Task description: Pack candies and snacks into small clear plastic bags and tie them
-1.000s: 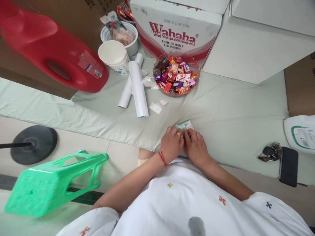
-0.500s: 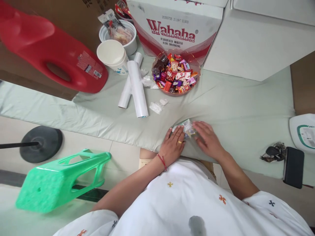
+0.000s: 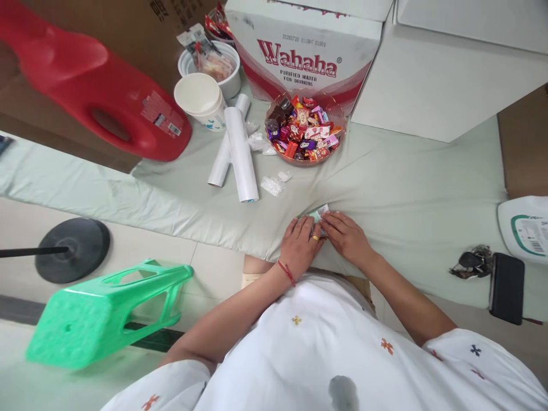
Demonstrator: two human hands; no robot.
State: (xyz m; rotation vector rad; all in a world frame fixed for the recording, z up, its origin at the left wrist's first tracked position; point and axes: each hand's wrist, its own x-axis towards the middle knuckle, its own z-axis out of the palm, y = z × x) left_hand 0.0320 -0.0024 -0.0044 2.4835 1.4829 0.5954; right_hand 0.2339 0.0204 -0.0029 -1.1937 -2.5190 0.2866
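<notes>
A small, flat plastic packet [image 3: 319, 212] with a barcode label lies near the front edge of the cloth-covered table [image 3: 406, 188]. Much of it is covered by my hands. My left hand [image 3: 301, 242], wearing a ring and a red string bracelet, lies flat over the packet's left part, its fingers stretched out. From the other side, my right hand [image 3: 347, 237] rests with its fingers extended over the right part of the packet. The fingertips of both hands nearly meet on it.
Beyond the hands stand a bowl of wrapped candies [image 3: 306, 134], two white rolls [image 3: 242, 154], paper cups [image 3: 199, 100] and a Wahaha carton [image 3: 308, 57]. A red jug [image 3: 128, 108] is left. Keys [image 3: 473, 262] and a phone [image 3: 506, 288] lie right; a green stool [image 3: 107, 314] is on the floor.
My right hand has moved left and come down onto the packet, covering its right part. My left hand stays on the packet, and the view has shifted slightly.
</notes>
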